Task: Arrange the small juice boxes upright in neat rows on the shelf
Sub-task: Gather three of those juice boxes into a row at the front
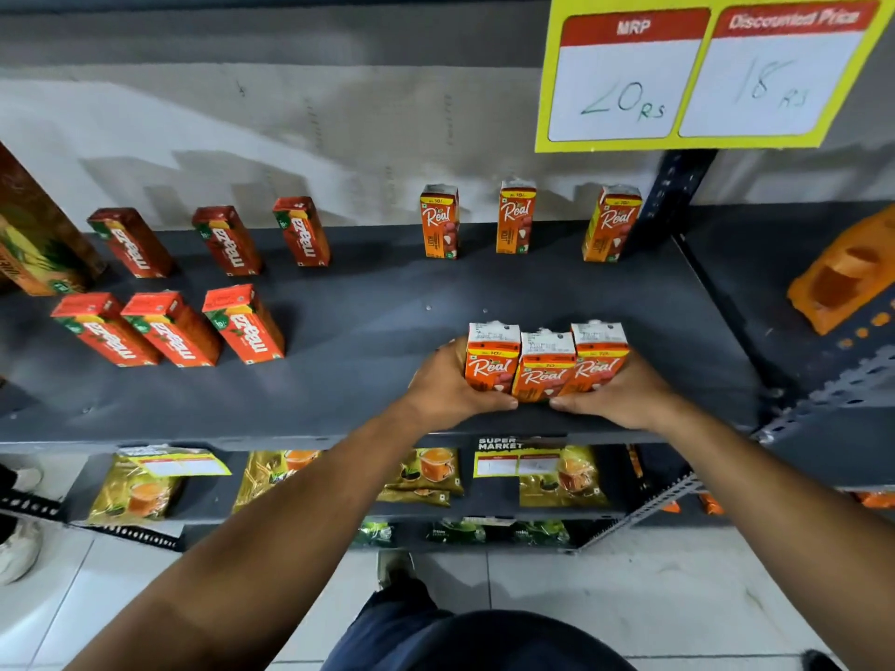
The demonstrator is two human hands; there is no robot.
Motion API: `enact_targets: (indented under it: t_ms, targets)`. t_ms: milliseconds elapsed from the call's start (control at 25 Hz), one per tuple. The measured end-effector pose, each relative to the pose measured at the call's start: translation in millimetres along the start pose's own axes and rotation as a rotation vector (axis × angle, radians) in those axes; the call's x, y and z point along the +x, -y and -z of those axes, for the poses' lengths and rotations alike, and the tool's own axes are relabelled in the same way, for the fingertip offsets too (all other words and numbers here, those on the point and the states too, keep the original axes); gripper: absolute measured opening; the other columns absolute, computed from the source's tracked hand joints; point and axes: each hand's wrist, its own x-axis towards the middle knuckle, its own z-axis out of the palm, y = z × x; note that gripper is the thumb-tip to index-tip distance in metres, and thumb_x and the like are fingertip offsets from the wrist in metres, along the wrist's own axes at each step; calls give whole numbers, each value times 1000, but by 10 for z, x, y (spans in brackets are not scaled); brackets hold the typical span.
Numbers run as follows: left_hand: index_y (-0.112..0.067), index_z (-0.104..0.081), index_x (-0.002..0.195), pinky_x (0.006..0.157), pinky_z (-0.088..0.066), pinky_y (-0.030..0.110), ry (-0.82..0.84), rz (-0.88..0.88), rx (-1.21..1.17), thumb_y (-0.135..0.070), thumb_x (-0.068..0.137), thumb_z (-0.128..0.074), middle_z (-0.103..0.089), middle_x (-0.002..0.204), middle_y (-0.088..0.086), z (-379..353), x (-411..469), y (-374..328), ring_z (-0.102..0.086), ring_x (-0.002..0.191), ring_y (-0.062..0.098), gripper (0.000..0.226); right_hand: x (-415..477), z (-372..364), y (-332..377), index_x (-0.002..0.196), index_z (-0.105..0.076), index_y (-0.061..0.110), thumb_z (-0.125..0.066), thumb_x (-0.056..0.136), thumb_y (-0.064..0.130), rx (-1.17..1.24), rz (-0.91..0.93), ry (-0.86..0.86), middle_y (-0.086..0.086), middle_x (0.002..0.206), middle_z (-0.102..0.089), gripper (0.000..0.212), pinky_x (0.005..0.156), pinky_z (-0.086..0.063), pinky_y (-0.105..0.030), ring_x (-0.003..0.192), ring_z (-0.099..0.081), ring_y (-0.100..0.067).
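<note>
1. Nearest the camera, two bare forearms reach forward and up from the person's dark clothing toward the front edge of the dark grey shelf (368,331).
2. The left hand (448,385) presses against the left side of a cluster of three orange Real juice boxes (546,363), its thumb lying along the shelf in front of them; the right hand (617,394) closes in against the cluster's right side in the same way. Both hands are clamped on the group, squeezing the boxes together between them.
3. The three boxes stand upright, side by side and touching, near the shelf's front edge on its right half; the middle one sits slightly forward of its neighbours.
4. To the left, at about the same depth, a front row of three red Maaza boxes (169,329) stands upright, well apart from the hands.
5. Farther back on the left, a second row of three Maaza boxes (227,239) stands near the wall, with a larger carton (34,234) at the far left edge.
6. At the back right, three more Real boxes (516,217) stand upright in a spaced row against the wall, well apart from each other.
7. Above them hangs a yellow price sign (702,70) reading MRP 20 Rs and Discounted Price 18 Rs.
</note>
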Motion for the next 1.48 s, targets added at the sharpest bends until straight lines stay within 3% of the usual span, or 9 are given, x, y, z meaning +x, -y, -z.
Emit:
enact_targets:
  t_ms: [200, 360, 440, 520, 680, 800, 1160, 1280, 1480]
  targets:
    - [-19, -62, 117, 94, -52, 30, 29, 6, -77, -14, 57, -92, -71, 107, -7, 18, -50, -29, -67, 100, 6, 68, 15, -1, -49, 102, -70, 30, -91, 59, 25, -27, 4, 14, 12, 98, -71, 48, 82, -48, -20, 90, -64, 0]
    - [-16, -60, 115, 75, -50, 8, 24, -16, -108, -3, 60, -88, -67, 98, -15, 20, -76, -52, -64, 85, -11, 64, 28, 14, -41, 110, -67, 25, -90, 60, 23, -24, 10, 37, 10, 100, -69, 55, 76, -44, -14, 89, -62, 3]
    - [-18, -60, 112, 80, -52, 12, 13, -27, -131, 0, 59, -88, -67, 98, -14, 24, -79, -40, -64, 87, -10, 62, 35, 26, -46, 107, -67, 27, -90, 59, 23, -19, -1, 45, 12, 97, -69, 53, 74, -44, -14, 87, -61, 5]
    - [-23, -61, 108, 90, -54, 27, 5, -30, -143, -5, 57, -89, -69, 102, -9, 28, -74, -19, -66, 96, 1, 62, 36, 37, -48, 101, -67, 30, -90, 59, 23, -13, -10, 47, 16, 92, -68, 49, 72, -43, -14, 84, -60, 7]
    - [-26, -62, 111, 94, -53, 41, 4, -35, -101, -39, 48, -89, -72, 106, -6, 19, -66, -22, -67, 102, 10, 70, 41, 27, -54, 102, -66, 32, -91, 58, 23, -1, -3, 42, 16, 93, -68, 51, 74, -44, -15, 87, -60, 6]
    - [-23, -62, 114, 93, -54, 43, -23, -22, -77, -50, 45, -86, -72, 107, -6, -8, -67, -41, -67, 101, 9, 78, 47, 14, -50, 102, -64, 34, -91, 59, 22, 21, -3, 37, 16, 94, -67, 52, 76, -45, -18, 88, -60, 5]
    - [-22, -63, 112, 92, -54, 44, -5, 52, -53, -38, 47, -94, -72, 106, -3, -43, -73, -28, -68, 99, 12, 73, 85, 10, -117, 106, -65, 27, -93, 52, 27, -13, -28, 39, 6, 104, -72, 61, 92, -51, -33, 97, -66, -10]
    - [-27, -63, 111, 89, -56, 44, 15, 54, -56, -53, 37, -89, -73, 105, -6, -69, -98, 37, -69, 97, 11, 83, 43, -11, -143, 106, -68, 26, -93, 52, 25, -22, -8, 32, 6, 101, -73, 59, 88, -51, -29, 93, -66, -6]
    - [-30, -58, 116, 92, -54, 45, 3, 67, -17, -51, 43, -90, -70, 108, -8, -59, -96, 19, -66, 100, 10, 82, -39, -28, -86, 108, -64, 28, -92, 55, 21, -17, 28, -8, 14, 95, -67, 60, 78, -47, -16, 87, -60, 7]
